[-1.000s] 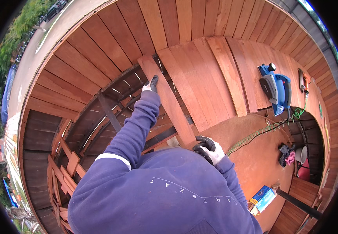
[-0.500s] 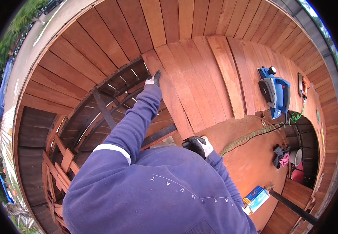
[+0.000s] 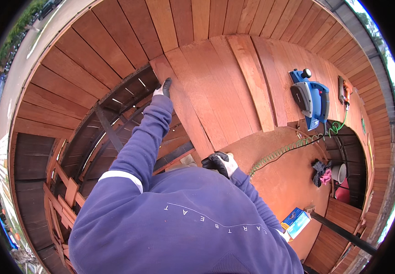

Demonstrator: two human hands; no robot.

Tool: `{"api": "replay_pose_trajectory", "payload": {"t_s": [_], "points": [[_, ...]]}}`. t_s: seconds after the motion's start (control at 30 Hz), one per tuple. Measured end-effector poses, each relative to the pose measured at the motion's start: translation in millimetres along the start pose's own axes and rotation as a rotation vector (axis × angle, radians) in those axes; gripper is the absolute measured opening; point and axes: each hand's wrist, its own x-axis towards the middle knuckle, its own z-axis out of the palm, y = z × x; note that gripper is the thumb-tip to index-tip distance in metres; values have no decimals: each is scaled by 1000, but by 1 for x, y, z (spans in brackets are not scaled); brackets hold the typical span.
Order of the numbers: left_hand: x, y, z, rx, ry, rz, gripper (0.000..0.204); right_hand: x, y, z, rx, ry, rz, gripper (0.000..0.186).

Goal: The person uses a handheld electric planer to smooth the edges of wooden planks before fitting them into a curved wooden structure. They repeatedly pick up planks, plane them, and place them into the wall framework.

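A reddish-brown wooden plank [image 3: 184,108] lies at the left end of a row of fitted planks [image 3: 222,91]. My left hand [image 3: 163,87], in a white glove with dark fingertips, grips its left edge near the far end. At the plank's near end is my right hand [image 3: 221,163], in a matching glove, with fingers curled against the board's end. Part of the right hand's grip is hidden from above. A raised, lighter plank [image 3: 252,84] lies on the row to the right.
Beyond the row's left side is an open gap with dark frame bars [image 3: 108,128]. A blue electric planer [image 3: 310,98] and an orange air tool [image 3: 344,90] rest at right. A green coiled hose [image 3: 288,147] crosses the brown surface. A blue box [image 3: 296,222] sits lower right.
The whole view has shifted, so things appear farther left. My right hand has turned slightly and its fingers are closer to the plank's near end. The left hand stays on the plank's edge.
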Motion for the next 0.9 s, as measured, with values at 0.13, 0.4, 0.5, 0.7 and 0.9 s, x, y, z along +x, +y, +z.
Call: {"api": "replay_pose_trajectory", "payload": {"t_s": [0.13,0.4,0.5,0.7,0.9], "points": [[-12,2,4,-135,-75,-54,59,0,1,-5,-14,-13,-41,38],[-28,18,6,-78,-43,-20,57,0,6,-5,26,-27,-71,37],[-21,12,7,52,-9,-39,61,1,5,-1,48,28,-55,34],[-32,22,5,85,-52,46,62,4,13,-1,126,54,5,30],[-20,4,6,33,-91,44,62,8,19,2,196,141,26,26]]}}
